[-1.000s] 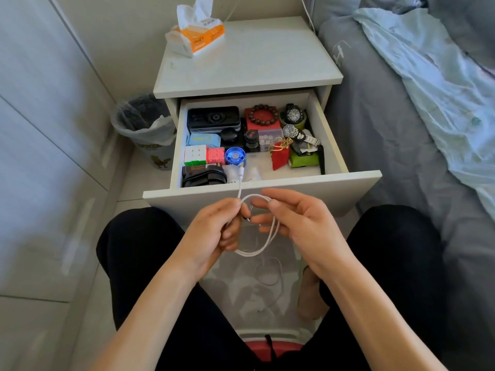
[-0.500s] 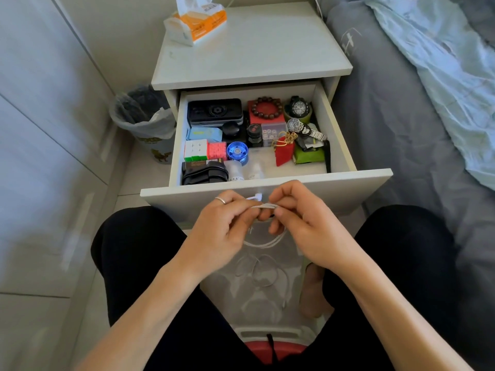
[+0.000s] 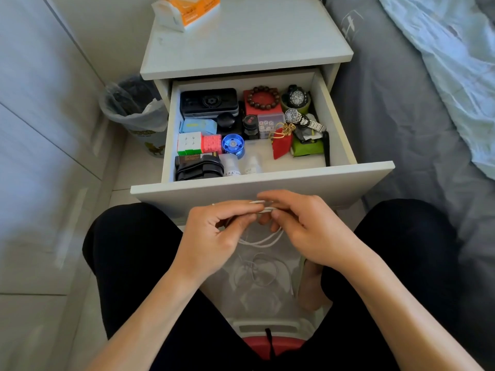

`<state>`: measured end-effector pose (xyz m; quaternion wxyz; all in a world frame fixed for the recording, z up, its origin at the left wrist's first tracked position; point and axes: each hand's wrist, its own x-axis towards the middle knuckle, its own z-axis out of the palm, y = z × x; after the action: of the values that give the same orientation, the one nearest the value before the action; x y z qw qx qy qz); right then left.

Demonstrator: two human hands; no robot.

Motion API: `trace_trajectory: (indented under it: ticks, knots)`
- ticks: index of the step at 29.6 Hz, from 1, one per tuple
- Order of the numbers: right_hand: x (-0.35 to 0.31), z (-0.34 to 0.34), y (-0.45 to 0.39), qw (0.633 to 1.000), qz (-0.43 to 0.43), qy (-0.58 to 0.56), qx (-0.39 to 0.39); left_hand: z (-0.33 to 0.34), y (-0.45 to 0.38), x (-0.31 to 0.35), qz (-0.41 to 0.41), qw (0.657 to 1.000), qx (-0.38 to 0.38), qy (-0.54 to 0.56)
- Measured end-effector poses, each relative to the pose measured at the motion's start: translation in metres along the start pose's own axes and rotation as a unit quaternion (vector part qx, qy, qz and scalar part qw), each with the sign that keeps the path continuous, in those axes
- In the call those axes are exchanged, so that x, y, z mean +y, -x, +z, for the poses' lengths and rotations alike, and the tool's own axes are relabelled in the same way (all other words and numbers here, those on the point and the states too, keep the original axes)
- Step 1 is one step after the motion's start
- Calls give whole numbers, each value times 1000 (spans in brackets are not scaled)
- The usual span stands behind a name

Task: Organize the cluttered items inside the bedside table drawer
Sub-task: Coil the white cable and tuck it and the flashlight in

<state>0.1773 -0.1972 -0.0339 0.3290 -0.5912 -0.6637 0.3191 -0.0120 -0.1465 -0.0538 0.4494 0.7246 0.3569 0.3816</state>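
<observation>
A white cable is held coiled between both closed hands, left and right, just before the drawer front; contents appear largely sorted, cable unstowed.

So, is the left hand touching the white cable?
Touching. The head view shows the left hand pinching the white cable between its fingers, beside the right hand.

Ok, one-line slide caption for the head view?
Both hands, left hand and right hand, coil a white cable before the open drawer.
</observation>
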Motion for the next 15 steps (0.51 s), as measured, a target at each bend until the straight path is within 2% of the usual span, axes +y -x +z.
trace_trajectory:
  ticks: [5, 7, 12, 15]
  knots:
    - [-1, 2, 0, 998, -8, 43, 44, 6, 6, -2, -70, 996, 8, 56]
    - [0, 6, -1, 996, -23, 62, 66, 3, 7, -4, -84, 996, 9, 36]
    - [-5, 10, -4, 993, -75, 76, 49, -6, -10, 2, -146, 981, -122, -46]
    - [-7, 10, -7, 993, -98, 47, 52, -10, -21, 9, -171, 969, -176, 20]
